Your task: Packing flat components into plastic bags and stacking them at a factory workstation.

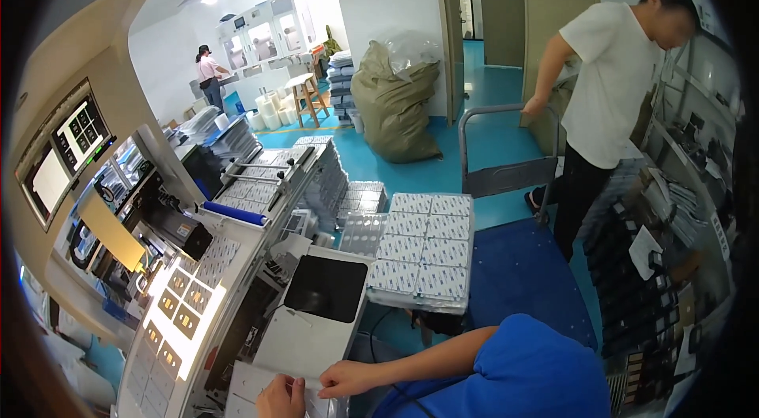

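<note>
We pinch the thin white sheet (261, 386) with both hands, left hand (281, 398) and right hand (348, 378), grip clamped on its edge; it looks light, floppy.

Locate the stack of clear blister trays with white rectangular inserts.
In the head view, the stack of clear blister trays sits centre frame, just right of the white machine's dark screen, beyond both hands.

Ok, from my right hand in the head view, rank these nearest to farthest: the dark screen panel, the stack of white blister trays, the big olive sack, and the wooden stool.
From the right hand:
1. Dark screen panel, just above the hand.
2. Stack of white blister trays, up and to the right.
3. Big olive sack, far back on the teal floor.
4. Wooden stool, farthest, left of the sack.
</note>
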`<state>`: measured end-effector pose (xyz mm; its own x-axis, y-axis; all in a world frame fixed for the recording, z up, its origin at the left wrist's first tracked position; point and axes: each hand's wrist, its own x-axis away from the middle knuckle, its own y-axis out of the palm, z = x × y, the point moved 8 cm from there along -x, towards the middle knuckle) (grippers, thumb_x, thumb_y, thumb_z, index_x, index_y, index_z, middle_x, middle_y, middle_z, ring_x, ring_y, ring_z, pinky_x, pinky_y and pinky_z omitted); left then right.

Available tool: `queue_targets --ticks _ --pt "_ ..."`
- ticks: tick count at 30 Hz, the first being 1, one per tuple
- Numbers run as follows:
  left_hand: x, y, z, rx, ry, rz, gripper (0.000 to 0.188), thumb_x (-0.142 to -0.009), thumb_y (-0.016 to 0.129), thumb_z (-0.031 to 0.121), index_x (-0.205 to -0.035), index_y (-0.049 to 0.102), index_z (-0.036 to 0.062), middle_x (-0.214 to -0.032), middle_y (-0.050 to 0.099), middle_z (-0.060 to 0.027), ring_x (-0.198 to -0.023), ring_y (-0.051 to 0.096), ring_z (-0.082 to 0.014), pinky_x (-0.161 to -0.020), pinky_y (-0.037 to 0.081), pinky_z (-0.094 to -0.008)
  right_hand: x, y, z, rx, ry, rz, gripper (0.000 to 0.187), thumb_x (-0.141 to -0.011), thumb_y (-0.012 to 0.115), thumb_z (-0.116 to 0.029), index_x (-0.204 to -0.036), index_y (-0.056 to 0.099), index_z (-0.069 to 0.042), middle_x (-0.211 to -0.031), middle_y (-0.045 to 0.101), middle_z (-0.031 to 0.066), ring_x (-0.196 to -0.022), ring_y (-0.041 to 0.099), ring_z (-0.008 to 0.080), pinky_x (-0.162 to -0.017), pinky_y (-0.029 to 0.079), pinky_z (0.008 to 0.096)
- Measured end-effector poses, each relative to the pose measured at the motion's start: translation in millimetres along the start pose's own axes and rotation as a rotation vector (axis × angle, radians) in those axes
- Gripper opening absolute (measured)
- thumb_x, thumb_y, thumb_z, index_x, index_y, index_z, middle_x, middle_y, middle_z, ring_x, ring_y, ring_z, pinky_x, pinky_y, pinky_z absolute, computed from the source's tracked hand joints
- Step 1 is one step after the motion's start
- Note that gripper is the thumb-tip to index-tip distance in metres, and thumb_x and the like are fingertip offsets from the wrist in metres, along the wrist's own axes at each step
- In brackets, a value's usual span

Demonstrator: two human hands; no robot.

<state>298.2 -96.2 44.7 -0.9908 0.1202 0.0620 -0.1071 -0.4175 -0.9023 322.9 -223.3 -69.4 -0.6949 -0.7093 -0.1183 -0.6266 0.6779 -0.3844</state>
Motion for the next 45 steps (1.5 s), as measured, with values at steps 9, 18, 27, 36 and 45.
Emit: queue_targets --ticks 9,18,27,36,45 --pt "-11.0 14.6 -14.4 -0.198 -0.019 -0.023 0.046 -0.103 0.054 0.046 -0.093 0.069 0.0036 -0.084 0.071 -0.0255 -0.083 0.068 -0.0475 -0.074 0.052 -0.0575 0.9 2.4 -4.8 -0.018 -0.013 -0.005 0.046 -0.1 0.065 -0.043 -0.078 0.06 -0.003 -0.067 0.059 0.0101 -0.063 0.057 0.0232 -0.06 0.045 0.0393" --pt "-5.5 17.9 -27.9 -0.165 -0.049 -0.047 0.044 -0.103 0.051 0.044 -0.092 0.068 0.0054 -0.087 0.07 -0.0264 -0.084 0.066 -0.0499 -0.073 0.05 -0.0592 2.6 1.7 -2.8 -0.055 0.0 0.004 0.046 -0.101 0.065 -0.043 -0.079 0.057 -0.003 -0.067 0.057 0.0086 -0.064 0.055 0.0211 -0.06 0.045 0.0385" --pt "-2.0 17.4 -31.4 -0.167 -0.051 -0.037 0.044 -0.105 0.048 0.045 -0.093 0.067 0.0064 -0.089 0.07 -0.0267 -0.086 0.065 -0.0512 -0.077 0.049 -0.0608 3.0 1.6 -4.0 -0.098 -0.006 0.008 0.045 -0.1 0.066 -0.041 -0.078 0.056 -0.003 -0.066 0.055 0.0076 -0.063 0.053 0.0189 -0.059 0.044 0.0374" --pt "-1.8 14.7 -29.2 -0.164 -0.081 -0.022 0.044 -0.105 0.048 0.044 -0.092 0.067 0.0069 -0.09 0.07 -0.0267 -0.085 0.065 -0.0506 -0.075 0.05 -0.0596 1.7 1.0 0.8 -0.108 0.019 0.003 0.044 -0.1 0.066 -0.042 -0.078 0.057 -0.004 -0.066 0.056 0.0071 -0.062 0.053 0.0193 -0.059 0.044 0.037" --pt "7.4 33.2 -64.2 -0.256 -0.103 0.133 0.027 -0.093 0.068 0.029 -0.075 0.068 0.008 -0.071 0.068 -0.0162 -0.067 0.067 -0.0397 -0.062 0.051 -0.0504 -4.4 9.5 -8.6 0.076 0.048 -0.025 0.047 -0.1 0.062 -0.045 -0.076 0.063 -0.005 -0.067 0.063 0.0143 -0.062 0.062 0.0288 -0.059 0.047 0.0427"
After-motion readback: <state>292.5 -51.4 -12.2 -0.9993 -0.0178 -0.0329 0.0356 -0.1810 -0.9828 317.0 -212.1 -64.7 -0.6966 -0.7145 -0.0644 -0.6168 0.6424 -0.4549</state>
